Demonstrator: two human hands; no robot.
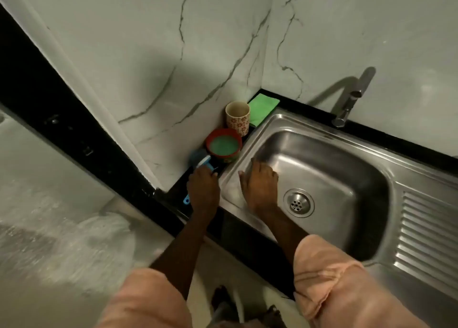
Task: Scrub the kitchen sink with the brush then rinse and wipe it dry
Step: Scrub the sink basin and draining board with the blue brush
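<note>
A steel kitchen sink (pixel 329 169) is set in a black counter, with its drain (pixel 298 203) near the basin's middle. My left hand (pixel 203 187) grips a blue brush (pixel 199 161) on the counter left of the sink; the white bristle head points away from me and the handle end pokes out below my hand. My right hand (pixel 260 185) lies flat with straight fingers on the basin's left inner wall and holds nothing. A green cloth (pixel 262 108) lies folded in the back corner.
A red bowl (pixel 223 145) of green liquid stands just beyond the brush. Behind it is a floral cup (pixel 237 118). The tap (pixel 348 107) rises at the back of the sink. A ribbed drainboard (pixel 426 236) runs to the right. Marble walls close the corner.
</note>
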